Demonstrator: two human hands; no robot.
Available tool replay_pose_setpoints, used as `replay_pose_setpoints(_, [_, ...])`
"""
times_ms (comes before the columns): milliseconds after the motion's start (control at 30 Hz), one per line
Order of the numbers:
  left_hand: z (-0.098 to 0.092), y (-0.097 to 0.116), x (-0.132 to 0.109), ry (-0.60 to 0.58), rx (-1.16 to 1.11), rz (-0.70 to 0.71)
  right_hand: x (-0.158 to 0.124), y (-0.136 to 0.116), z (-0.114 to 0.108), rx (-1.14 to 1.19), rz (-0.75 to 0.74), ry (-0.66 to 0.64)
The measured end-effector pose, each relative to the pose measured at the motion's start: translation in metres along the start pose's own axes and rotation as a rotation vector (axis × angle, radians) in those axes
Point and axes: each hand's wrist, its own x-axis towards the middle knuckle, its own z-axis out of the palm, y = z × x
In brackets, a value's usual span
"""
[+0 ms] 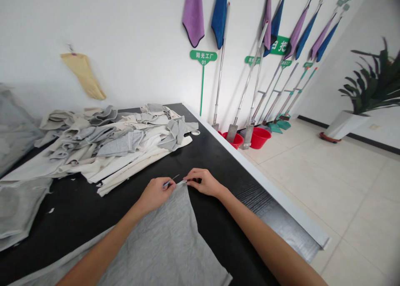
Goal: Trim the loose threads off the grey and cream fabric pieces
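Observation:
A large grey piece of cloth (168,236) lies toward me over the black table, its far end drawn to a narrow tip. My left hand (158,194) is closed, pinching that tip from the left. A thin tool with a blue handle (168,183) and a fine pointed end also sits between its fingers; its exact kind is too small to make out. From the right, my right hand (204,182) pinches the same tip of the cloth between thumb and fingers. Both hands are close together, with the cloth's edge stretched between them.
A heap of grey and cream cloth pieces (125,136) covers the back left of the black table (218,219). Folded grey cloth (21,206) lies at the left, and a white ring (195,132) near the heap. Mops, red buckets (260,138) and a potted plant (353,123) stand beyond.

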Motion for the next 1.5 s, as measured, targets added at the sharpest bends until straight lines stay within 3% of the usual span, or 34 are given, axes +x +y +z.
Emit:
replay_pose_setpoints(433, [0.005,-0.011,0.003,0.001,-0.072,0.011,0.002,-0.001,0.001,0.024,-0.001,0.060])
replay_pose_setpoints(700, [-0.002,-0.001,-0.001,0.013,-0.048,0.051,0.003,-0.003,0.007,0.103,0.083,0.130])
replay_pose_setpoints(967, [-0.036,0.026,-0.014,-0.125,0.201,0.146,0.002,0.000,0.004,0.232,0.150,0.209])
replay_pose_setpoints(1233, [-0.033,0.037,-0.001,-0.041,0.486,0.213,0.003,-0.004,0.007,0.225,0.156,0.238])
replay_pose_setpoints(1500, [-0.032,0.040,0.005,0.001,0.612,0.309,0.003,-0.009,0.007,0.181,0.155,0.293])
